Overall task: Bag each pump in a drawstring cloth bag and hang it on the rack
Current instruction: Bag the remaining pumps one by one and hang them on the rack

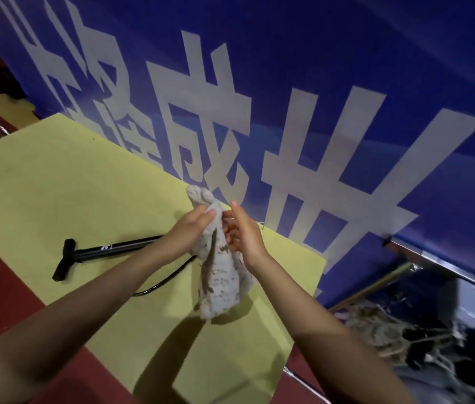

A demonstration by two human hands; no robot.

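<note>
Head view | cloth bag is held up above the yellow mat, pinched near its top by left hand and right hand | black pump is lying on the mat, left of the bag | blue banner is seen behind.

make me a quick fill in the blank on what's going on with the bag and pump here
1. Both hands hold the cloth ____ above the mat.
2. The pump lies on the mat, to the ____ of the left hand.
3. The mat's colour is ____.
4. The banner behind the right hand is ____ with white characters.

Missing words: bag; left; yellow; blue
</note>
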